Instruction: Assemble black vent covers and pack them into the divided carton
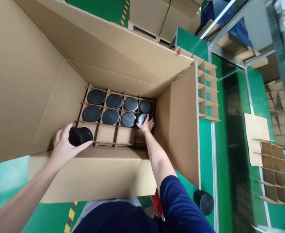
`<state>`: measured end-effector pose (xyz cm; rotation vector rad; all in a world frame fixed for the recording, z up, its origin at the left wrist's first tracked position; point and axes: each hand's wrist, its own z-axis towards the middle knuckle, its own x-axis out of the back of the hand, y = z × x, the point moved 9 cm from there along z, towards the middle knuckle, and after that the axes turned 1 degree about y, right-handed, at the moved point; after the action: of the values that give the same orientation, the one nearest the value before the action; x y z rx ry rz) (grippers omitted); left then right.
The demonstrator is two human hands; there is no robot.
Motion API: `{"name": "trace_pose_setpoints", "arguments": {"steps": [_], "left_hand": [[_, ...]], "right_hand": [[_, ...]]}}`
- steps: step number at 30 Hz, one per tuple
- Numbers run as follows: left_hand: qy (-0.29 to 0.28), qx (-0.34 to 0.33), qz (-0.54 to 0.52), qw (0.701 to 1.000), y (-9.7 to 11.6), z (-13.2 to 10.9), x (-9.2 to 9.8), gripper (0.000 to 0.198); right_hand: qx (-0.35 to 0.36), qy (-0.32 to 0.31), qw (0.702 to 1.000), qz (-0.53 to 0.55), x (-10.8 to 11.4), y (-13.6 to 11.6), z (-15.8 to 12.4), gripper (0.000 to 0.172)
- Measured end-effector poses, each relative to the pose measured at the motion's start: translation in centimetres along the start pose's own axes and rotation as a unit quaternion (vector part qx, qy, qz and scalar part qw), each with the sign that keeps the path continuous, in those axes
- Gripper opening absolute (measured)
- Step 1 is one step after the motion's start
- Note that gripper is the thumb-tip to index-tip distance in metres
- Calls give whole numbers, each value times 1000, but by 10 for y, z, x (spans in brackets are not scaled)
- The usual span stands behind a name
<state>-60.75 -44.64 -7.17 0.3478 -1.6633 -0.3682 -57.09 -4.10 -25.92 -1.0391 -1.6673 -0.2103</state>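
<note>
My left hand is wrapped round a black jar, tilted on its side over the near left part of an open cardboard box. Deep in the box, my right hand grips the lid of another black jar at the right end of the second row. Several black jars with round lids stand upright in the cells of a cardboard divider. The nearest row of cells shows bare cardboard, partly hidden by my left hand and its jar.
A further black jar stands on the green surface right of the box. Spare cardboard dividers lie beyond the right flap, and another divider lies farther right. Stacked cartons sit on a pallet behind.
</note>
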Motion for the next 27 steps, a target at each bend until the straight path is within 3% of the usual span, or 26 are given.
{"name": "trace_pose_setpoints", "arguments": {"steps": [4,8,13,19,24,27], "left_hand": [[-33,-16,43,998,-15,12,-13,110],[-138,-11,147,979,-24,30,-56,109],[-216,5,260,941,-42,59,-108,113],[-238,-40,285,928,-67,77,-140,111],[-210,8,282,936,-75,86,-131,116],[-242,18,276,930,-63,79,-129,125]], "right_hand": [[45,1,995,-85,-39,12,18,101],[70,21,988,-134,-60,27,19,79],[83,14,987,-139,-69,30,19,79],[52,28,994,-95,-51,24,9,77],[101,0,995,-7,-22,-9,-19,75],[141,-8,989,40,12,-29,-58,72]]}}
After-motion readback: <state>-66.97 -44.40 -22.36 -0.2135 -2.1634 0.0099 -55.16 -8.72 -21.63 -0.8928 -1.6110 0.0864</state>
